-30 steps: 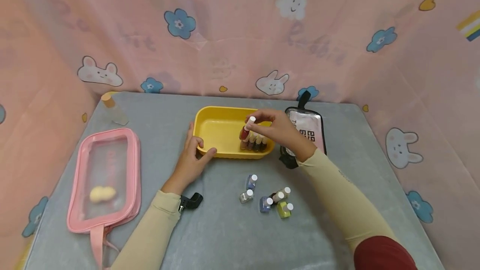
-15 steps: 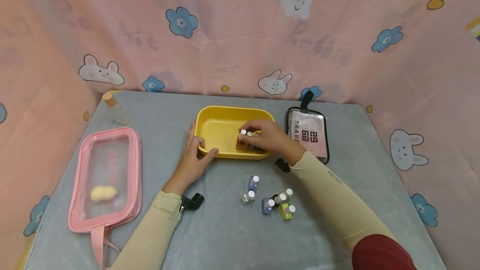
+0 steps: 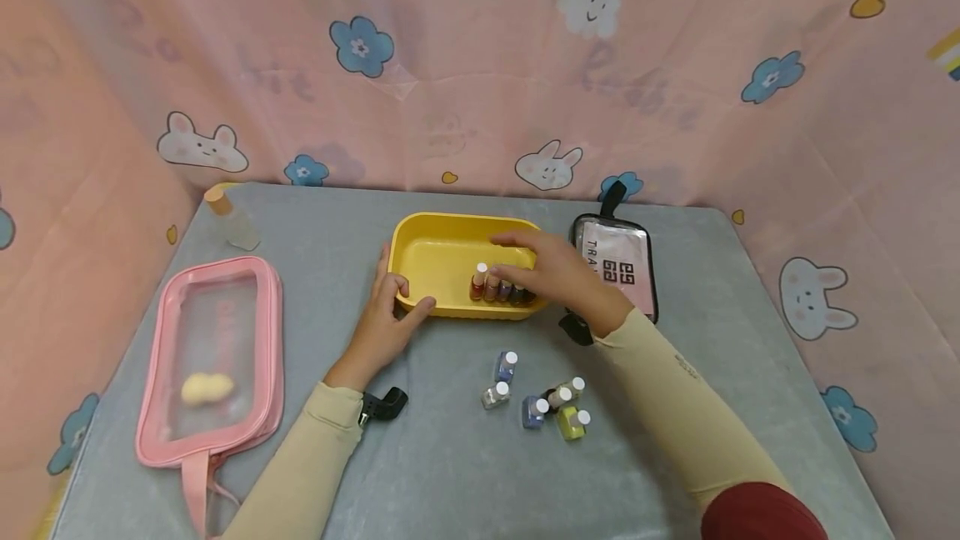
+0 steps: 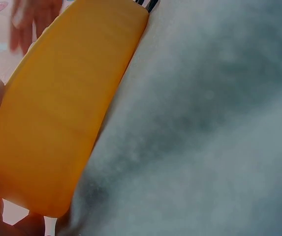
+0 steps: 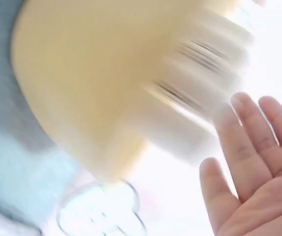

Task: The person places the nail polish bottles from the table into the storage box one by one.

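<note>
A yellow tray (image 3: 431, 257) lies on the table, and my left hand (image 3: 375, 332) grips its near left corner, with fingers and thumb about the wall. Its outer side (image 4: 67, 103) fills much of the left wrist view. Inside the tray, a red nail polish bottle (image 3: 477, 287) with a white cap stands upright at the left end of a row of darker nail polish bottles (image 3: 506, 290). My right hand (image 3: 566, 273) hovers just above that row, fingers extended and holding nothing. It partly hides the row's right end. The right wrist view shows the open palm (image 5: 259, 187) beside blurred bottles.
Several nail polish bottles stand in front of the tray, among them a blue one (image 3: 505, 368), a silvery one (image 3: 495, 395) and a yellow-green one (image 3: 572, 424). A black-edged pouch (image 3: 630, 240) lies right, a pink clear bag (image 3: 213, 340) left. A frosted bottle (image 3: 238, 227) is behind the bag.
My right hand has lowered the red nail polish bottle into the tray at the row's left end, let it go and drawn back to the right. The left hand keeps its hold.
</note>
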`<act>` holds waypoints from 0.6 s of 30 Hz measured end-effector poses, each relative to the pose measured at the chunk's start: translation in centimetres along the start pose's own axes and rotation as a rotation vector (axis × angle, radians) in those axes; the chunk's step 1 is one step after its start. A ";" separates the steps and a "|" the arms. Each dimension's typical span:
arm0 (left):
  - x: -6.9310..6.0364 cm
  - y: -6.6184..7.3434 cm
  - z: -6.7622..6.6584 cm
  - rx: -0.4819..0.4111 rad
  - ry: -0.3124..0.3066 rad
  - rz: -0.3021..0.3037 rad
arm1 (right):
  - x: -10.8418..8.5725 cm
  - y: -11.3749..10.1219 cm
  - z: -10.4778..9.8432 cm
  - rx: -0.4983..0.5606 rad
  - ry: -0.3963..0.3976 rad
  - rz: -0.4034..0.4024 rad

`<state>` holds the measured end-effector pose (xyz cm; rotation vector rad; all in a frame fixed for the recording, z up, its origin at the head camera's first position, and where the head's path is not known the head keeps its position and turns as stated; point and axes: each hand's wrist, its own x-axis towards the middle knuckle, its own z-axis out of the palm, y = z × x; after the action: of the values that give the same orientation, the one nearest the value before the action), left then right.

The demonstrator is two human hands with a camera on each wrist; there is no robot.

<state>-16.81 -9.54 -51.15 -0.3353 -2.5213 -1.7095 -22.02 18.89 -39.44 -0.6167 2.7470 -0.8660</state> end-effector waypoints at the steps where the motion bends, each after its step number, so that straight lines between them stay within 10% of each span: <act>1: 0.0 0.0 0.0 0.001 0.000 0.000 | -0.9 -0.1 -0.6 -0.009 0.026 -0.002; 7: -0.1 0.0 0.0 -0.002 0.000 -0.005 | -8.0 0.9 -2.3 0.004 0.070 -0.058; 18: -0.1 0.2 -0.2 -0.005 -0.001 -0.008 | -16.3 5.0 1.4 0.183 0.040 -0.106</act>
<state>-16.72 -9.67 -50.93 -0.3266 -2.5233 -1.7189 -8.65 29.19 -42.53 -0.7211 2.6489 -1.1495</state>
